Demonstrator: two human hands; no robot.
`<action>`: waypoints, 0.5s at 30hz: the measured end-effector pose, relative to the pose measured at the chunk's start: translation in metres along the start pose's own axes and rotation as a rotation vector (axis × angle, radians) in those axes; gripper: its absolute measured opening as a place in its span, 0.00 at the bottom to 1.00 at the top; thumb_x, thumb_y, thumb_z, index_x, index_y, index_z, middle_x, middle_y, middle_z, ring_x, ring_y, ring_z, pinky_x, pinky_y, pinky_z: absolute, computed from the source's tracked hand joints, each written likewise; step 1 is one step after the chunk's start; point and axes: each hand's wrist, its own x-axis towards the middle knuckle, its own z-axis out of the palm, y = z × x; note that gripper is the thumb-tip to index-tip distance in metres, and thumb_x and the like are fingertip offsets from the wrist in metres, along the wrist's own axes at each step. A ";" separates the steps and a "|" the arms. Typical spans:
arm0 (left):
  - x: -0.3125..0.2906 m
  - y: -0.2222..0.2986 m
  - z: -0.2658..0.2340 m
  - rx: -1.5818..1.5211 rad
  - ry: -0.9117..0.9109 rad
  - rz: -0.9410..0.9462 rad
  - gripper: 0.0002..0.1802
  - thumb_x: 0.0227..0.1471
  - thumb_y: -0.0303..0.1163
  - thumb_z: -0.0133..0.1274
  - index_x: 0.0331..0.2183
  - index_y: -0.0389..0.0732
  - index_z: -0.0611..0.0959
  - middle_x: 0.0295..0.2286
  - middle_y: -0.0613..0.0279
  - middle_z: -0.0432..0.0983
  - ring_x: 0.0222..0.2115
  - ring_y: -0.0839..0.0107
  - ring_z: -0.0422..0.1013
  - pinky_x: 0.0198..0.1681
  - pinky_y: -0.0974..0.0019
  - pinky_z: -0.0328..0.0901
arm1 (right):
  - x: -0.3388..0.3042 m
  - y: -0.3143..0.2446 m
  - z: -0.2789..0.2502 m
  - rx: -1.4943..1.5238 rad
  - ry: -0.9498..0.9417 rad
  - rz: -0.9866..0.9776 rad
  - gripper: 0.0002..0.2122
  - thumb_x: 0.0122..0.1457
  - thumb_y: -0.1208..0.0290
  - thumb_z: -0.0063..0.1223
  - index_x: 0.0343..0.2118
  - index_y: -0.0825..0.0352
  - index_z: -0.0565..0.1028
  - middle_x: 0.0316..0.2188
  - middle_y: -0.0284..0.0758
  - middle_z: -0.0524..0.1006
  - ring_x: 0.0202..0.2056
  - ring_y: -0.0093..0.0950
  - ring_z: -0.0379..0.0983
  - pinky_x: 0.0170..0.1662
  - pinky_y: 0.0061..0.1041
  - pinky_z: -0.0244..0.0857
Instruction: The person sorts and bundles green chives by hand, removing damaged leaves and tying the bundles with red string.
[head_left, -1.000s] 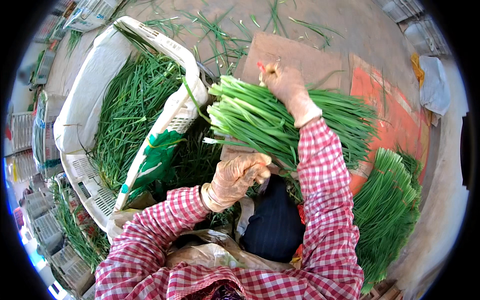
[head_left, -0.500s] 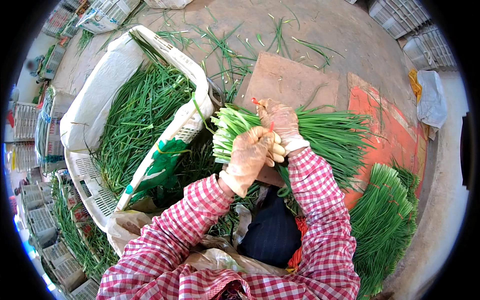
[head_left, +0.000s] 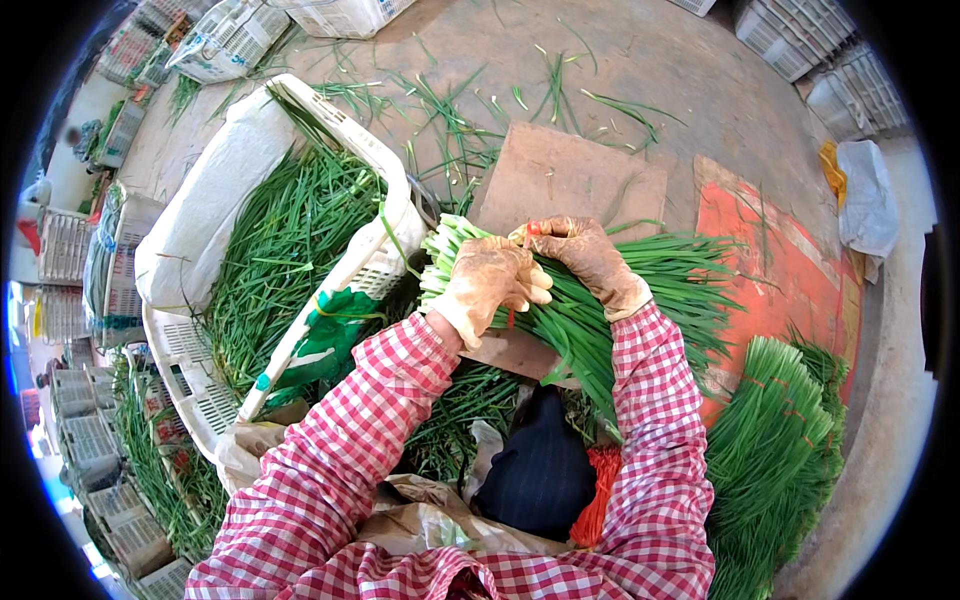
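Note:
A bunch of garlic chives lies across in front of me, pale stem ends to the left and green leaves to the right. My left hand, in a stained thin glove, is closed over the stem end, its fingertips curled on the bunch. My right hand, gloved alike, pinches a red tie at the far side of the bunch. A short red end of tie also shows just below the left fingers. The part of the tie under the bunch is hidden.
At left stands a tilted white basket full of loose chives. Tied chive bunches lie at right, near an orange-red sheet. A brown board is beyond my hands. Red strings hang by my dark-clothed knee. Crates line the left.
My right hand has moved right and a little down, its fingers now at the tie. My left hand has come down onto the stems, no longer raised beside the right hand.

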 end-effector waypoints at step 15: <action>-0.002 0.000 0.004 -0.143 0.028 0.017 0.11 0.54 0.31 0.50 0.36 0.32 0.74 0.25 0.54 0.78 0.20 0.68 0.76 0.17 0.76 0.67 | -0.005 0.010 -0.002 -0.152 0.002 -0.053 0.09 0.53 0.73 0.55 0.37 0.68 0.79 0.31 0.31 0.80 0.30 0.16 0.71 0.35 0.19 0.67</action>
